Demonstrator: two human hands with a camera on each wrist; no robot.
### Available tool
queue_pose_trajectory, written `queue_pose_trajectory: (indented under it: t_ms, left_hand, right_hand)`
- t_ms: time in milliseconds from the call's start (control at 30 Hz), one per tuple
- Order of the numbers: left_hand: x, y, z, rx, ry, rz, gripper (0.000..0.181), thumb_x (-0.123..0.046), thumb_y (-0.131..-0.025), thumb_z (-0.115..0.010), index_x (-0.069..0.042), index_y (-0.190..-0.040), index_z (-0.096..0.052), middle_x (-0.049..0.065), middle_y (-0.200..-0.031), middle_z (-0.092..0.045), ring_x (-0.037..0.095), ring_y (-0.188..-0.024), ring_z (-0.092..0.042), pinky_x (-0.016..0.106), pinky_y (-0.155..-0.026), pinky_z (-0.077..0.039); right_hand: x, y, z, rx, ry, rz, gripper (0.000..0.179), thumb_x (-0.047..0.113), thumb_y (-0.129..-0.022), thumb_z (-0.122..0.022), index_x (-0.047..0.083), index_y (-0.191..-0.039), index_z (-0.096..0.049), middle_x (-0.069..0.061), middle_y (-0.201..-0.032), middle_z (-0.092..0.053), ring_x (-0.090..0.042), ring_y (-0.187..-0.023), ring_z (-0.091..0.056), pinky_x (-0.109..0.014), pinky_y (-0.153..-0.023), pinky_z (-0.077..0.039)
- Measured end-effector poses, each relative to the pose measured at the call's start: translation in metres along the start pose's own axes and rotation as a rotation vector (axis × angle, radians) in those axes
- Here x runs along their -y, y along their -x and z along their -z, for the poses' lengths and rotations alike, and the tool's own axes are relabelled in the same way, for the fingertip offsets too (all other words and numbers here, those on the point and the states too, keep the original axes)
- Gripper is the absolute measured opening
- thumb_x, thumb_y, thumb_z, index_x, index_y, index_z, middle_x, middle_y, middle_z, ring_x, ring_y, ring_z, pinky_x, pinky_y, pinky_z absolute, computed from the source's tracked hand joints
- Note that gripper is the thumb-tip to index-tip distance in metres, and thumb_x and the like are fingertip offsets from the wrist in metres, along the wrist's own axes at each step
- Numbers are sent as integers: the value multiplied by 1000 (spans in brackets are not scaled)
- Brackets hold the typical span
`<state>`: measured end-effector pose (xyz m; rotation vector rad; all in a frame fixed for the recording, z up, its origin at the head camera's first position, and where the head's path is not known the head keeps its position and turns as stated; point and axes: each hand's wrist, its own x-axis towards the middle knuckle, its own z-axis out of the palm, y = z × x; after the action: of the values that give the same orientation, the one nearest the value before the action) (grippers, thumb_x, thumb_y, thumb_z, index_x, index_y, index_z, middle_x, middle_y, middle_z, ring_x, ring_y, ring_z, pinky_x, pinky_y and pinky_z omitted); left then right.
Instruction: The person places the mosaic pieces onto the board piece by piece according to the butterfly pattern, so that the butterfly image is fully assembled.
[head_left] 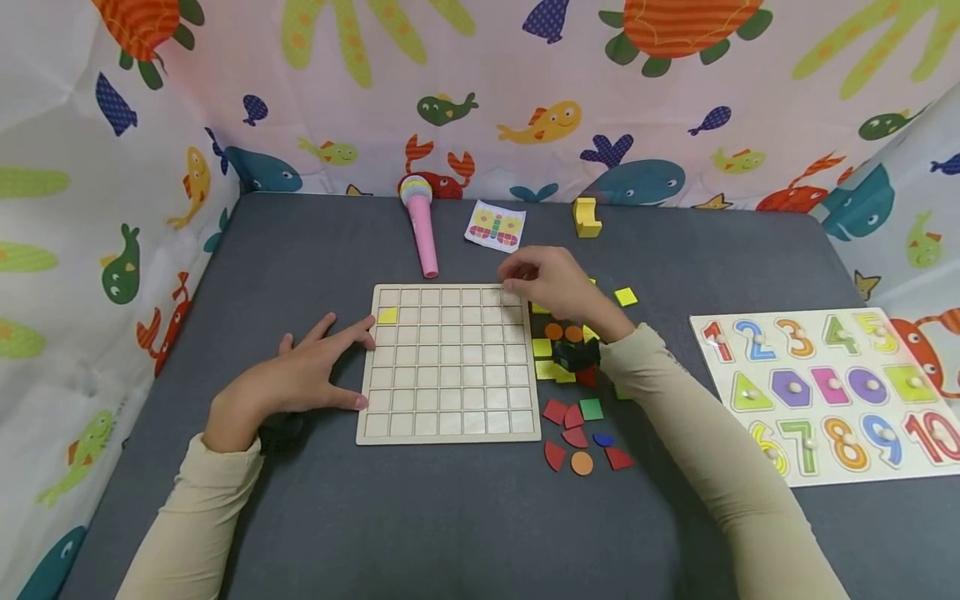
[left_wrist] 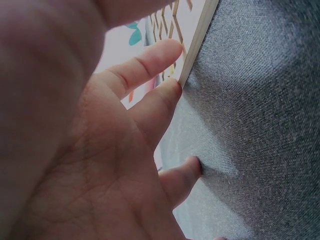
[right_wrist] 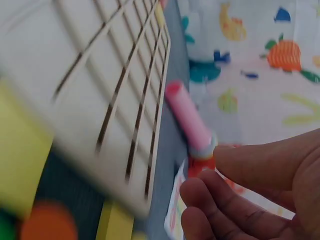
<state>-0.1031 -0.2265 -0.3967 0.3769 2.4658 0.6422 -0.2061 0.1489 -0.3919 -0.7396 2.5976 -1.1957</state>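
Note:
A pale wooden grid board [head_left: 450, 358] lies in the middle of the table, one yellow square [head_left: 387, 316] set in its left column. My left hand [head_left: 303, 371] rests at the board's left edge with fingers spread; in the left wrist view, fingertips [left_wrist: 172, 87] touch its side. Over the board's upper right corner hovers my right hand [head_left: 551, 283], fingers loosely bent. The right wrist view shows the thumb [right_wrist: 250, 157] close to the bent fingers, with no piece showing between them. Beneath the right forearm, yellow squares [head_left: 542, 347] and orange discs [head_left: 573, 334] are partly hidden.
Red pieces [head_left: 555, 411], a green square [head_left: 591, 409] and a blue piece [head_left: 603, 440] lie right of the board. Behind it are a pink toy microphone [head_left: 423, 237], a butterfly pattern card [head_left: 495, 227] and a yellow block [head_left: 587, 218]. A number puzzle [head_left: 817, 417] lies far right.

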Motion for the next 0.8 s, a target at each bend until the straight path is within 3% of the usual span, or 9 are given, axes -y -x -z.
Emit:
queue_pose_trajectory:
  t_ms: [400,600,800]
  left_hand:
    - [-1,1,2,11,-19,11,110,-45,-85,-92,-19,-169,-26,21,-173,-27,52,-160,4,87,-110,4]
    - [-1,2,2,6,-7,11,106,-43,-85,-92,-20,-167,-29,21,-173,-27,53,-160,4,87,-110,4]
    - [-1,1,1,4,-11,-1,108,-44,-86,-92,-19,-169,-27,19,-173,-29,53,-160,4,87,-109,4]
  right_hand:
    - [-41,30,38,-167,129,-212,33,6,-102,-70,-7,-133,-69,-25,-128,-65,-41,-114,-61,-57,-97,-52]
    - [-52,34,46,-96,221,-290,36,4,-100,-70,-11,-133,-67,-29,-125,-61,-42,-111,-54,-58,-97,-47]
    - [-58,33,52,-20,276,-307,27,5,-99,-72,-12,-120,-71,-29,-117,-61,-43,-110,-53,-58,-97,-47]
